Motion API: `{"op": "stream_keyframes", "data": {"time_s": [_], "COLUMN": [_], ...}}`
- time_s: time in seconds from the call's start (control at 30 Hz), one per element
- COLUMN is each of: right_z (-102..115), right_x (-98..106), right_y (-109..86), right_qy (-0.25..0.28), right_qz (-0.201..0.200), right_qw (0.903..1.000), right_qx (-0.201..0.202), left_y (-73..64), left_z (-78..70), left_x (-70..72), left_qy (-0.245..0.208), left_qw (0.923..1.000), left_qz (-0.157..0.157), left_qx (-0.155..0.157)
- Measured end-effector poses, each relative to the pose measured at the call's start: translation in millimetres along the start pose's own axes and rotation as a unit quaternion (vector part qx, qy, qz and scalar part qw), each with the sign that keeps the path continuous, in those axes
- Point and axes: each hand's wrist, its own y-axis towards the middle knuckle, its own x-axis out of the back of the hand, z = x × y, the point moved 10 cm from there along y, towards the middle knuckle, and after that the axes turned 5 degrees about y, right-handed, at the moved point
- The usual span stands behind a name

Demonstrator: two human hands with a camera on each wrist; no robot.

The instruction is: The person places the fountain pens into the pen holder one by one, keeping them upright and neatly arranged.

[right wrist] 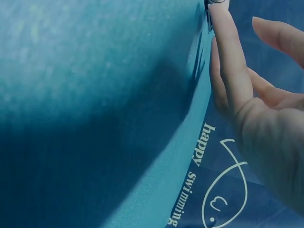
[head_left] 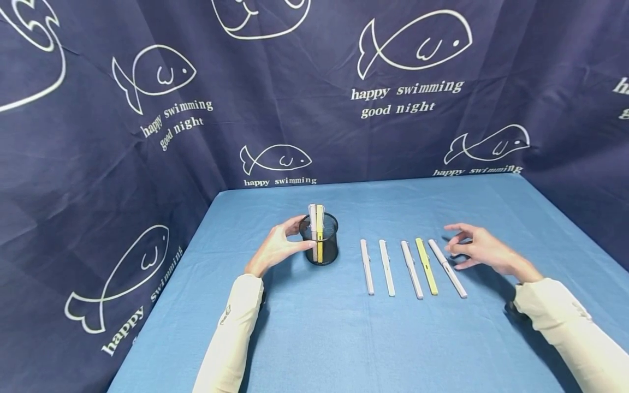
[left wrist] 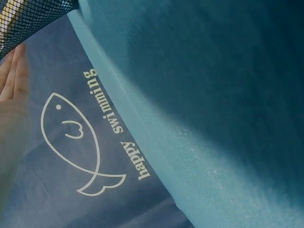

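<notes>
My left hand point(head_left: 276, 246) holds a black mesh pen holder point(head_left: 331, 250) by its side, thumb in front and fingers behind. Inside it stand a white pen point(head_left: 312, 215) and a yellow pen point(head_left: 320, 217), caps above the rim. In the left wrist view, only part of the mesh point(left wrist: 35, 21) shows beside the fingers. Right of the holder, several pens lie in a row, among them a yellow pen point(head_left: 426, 266) and, at the right end, a slanting white pen point(head_left: 447, 268). My right hand point(head_left: 484, 251) is beside that white pen's upper end, fingers loosely bent and thumb apart.
A blue cloth point(head_left: 314, 338) covers the table. Dark blue curtains point(head_left: 295, 109) with white fish drawings and lettering rise at the back and both sides. Left of the yellow pen lie pale pens, including a lilac one point(head_left: 411, 269) and a leftmost one point(head_left: 367, 267).
</notes>
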Motion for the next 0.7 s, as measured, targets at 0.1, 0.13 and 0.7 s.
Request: {"op": "stream_keyframes", "data": {"time_s": [0.1,0.13,0.7], "right_z": [-3.0,-3.7,-6.1], "right_x": [-1.6,-2.0,-10.7], "right_y": [0.9,1.1,4.8], "right_qy": [0.0,0.0,-0.013], "right_qz": [0.006,0.008,0.021], "right_qw": [0.9999,0.9999,0.9994], "right_qx": [-0.012,-0.014,-0.025], "left_y": [0.1,0.1,0.0], "left_z": [0.2,0.2,-1.0], "left_x": [0.1,-0.2,0.2], "left_qy": [-0.001,-0.002,-0.009], "left_qw": [1.0,1.0,1.0], "left_qz": [-0.001,-0.001,-0.002], "left_qx": [-0.001,-0.002,-0.001]}}
